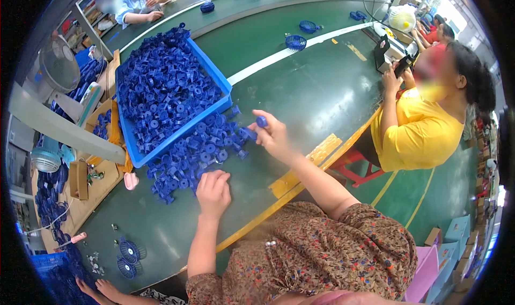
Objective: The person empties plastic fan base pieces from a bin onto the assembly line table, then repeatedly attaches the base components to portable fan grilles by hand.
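My right hand (272, 136) is raised over the green tabletop. It pinches a small blue plastic spool-like part (261, 122) between thumb and finger, and its lower fingers are beside the near right edge of the heap. My left hand (213, 192) rests at the heap's near edge with its fingers curled in; whatever lies under them is hidden. The loose heap of blue plastic parts (185, 162) spreads in front of both hands. Behind it stands a blue tray (228, 98) piled high with the same kind of parts.
A conveyor (252, 15) carrying blue pieces runs along the far side. Blue basket-shaped parts (295, 42) lie beyond the white strip, and two round guards (129, 251) at the near left. A co-worker in yellow (418, 128) sits at right; another person's hands (102, 289) show lower left.
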`<move>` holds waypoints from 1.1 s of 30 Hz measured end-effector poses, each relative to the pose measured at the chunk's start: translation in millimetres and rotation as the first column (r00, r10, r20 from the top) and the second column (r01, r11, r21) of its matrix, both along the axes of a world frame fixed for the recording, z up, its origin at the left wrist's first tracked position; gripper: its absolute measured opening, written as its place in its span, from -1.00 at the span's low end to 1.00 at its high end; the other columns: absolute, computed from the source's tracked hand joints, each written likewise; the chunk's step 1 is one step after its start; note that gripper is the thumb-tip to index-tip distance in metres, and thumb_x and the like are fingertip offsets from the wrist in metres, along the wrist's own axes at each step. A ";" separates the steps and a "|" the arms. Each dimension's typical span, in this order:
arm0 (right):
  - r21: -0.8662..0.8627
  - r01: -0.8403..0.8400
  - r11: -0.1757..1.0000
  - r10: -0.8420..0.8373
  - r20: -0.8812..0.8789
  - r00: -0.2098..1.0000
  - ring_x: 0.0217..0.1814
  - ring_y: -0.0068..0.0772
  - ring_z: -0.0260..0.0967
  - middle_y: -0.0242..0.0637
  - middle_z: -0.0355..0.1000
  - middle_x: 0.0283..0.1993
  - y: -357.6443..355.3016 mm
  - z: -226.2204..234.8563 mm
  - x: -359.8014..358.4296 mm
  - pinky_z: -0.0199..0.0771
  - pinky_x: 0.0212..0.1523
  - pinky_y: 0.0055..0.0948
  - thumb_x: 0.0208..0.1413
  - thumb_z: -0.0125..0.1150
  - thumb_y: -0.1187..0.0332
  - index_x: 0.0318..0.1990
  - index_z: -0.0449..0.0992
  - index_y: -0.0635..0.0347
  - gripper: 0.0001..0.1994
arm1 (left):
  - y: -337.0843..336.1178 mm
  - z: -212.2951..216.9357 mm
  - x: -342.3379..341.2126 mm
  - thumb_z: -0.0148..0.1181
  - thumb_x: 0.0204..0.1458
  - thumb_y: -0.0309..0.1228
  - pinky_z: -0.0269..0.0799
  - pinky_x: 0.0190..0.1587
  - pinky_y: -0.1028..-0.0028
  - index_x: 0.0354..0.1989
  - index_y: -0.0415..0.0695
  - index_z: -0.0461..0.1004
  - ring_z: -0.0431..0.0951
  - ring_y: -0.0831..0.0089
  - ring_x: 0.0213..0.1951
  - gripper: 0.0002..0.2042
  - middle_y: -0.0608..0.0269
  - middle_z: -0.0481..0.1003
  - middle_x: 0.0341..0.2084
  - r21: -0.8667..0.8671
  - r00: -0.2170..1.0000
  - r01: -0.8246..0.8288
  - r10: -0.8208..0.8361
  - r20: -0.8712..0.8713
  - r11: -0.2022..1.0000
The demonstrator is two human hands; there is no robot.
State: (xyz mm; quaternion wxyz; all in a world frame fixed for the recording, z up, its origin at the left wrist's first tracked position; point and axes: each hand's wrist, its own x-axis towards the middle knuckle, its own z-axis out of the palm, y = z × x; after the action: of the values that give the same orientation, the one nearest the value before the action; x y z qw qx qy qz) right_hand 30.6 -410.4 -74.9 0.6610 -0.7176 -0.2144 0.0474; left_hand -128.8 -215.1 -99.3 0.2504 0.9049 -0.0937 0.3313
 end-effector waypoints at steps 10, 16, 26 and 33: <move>0.017 0.038 0.999 -0.031 -0.303 0.952 -0.39 -0.64 0.39 -0.22 0.57 -0.09 -19.2 -12.8 -0.8 0.46 -0.39 -0.60 0.35 0.09 0.46 0.36 0.25 0.28 -0.55 | -1.5 0.5 -2.2 0.23 -0.21 -0.62 0.51 -0.21 0.26 -0.30 -0.10 0.58 0.56 0.16 -0.24 -0.76 0.21 0.56 -0.29 -0.006 1.000 -0.013 0.013 -0.012 1.000; 0.241 -0.081 0.967 0.149 -0.280 0.948 -0.42 -0.64 0.42 -0.26 0.59 -0.15 29.5 32.1 14.2 0.48 -0.44 -0.59 0.29 0.07 0.55 0.35 0.28 0.22 -0.53 | -0.8 -0.9 -2.9 0.23 -0.20 -0.62 0.51 -0.21 0.26 -0.29 -0.10 0.57 0.56 0.17 -0.25 -0.75 0.21 0.55 -0.30 0.011 1.000 -0.020 0.020 -0.013 1.000; 0.164 0.014 0.986 0.027 -0.246 0.969 -0.43 -0.62 0.42 -0.21 0.60 -0.09 -2.2 0.6 14.1 0.52 -0.40 -0.58 0.31 0.07 0.55 0.30 0.34 0.23 -0.59 | -1.0 0.7 -3.2 0.23 -0.19 -0.62 0.52 -0.22 0.26 -0.29 -0.10 0.57 0.56 0.18 -0.25 -0.76 0.21 0.56 -0.31 -0.008 0.999 -0.032 0.032 -0.005 0.999; 0.078 0.091 0.993 -0.047 -0.447 0.893 -0.44 -0.62 0.43 -0.18 0.62 -0.11 -52.1 -18.1 -12.9 0.52 -0.44 -0.59 0.29 0.11 0.54 0.27 0.35 0.36 -0.60 | 0.3 1.2 -2.0 0.23 -0.19 -0.63 0.51 -0.23 0.27 -0.29 -0.11 0.57 0.56 0.18 -0.26 -0.76 0.22 0.56 -0.31 0.001 1.000 -0.015 0.015 -0.017 1.000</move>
State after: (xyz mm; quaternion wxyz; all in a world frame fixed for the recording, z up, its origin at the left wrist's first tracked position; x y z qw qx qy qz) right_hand 17.7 -462.4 -93.0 0.7278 -0.6619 -0.0343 0.1761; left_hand -130.8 -214.8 -98.1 0.2484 0.9084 -0.0849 0.3255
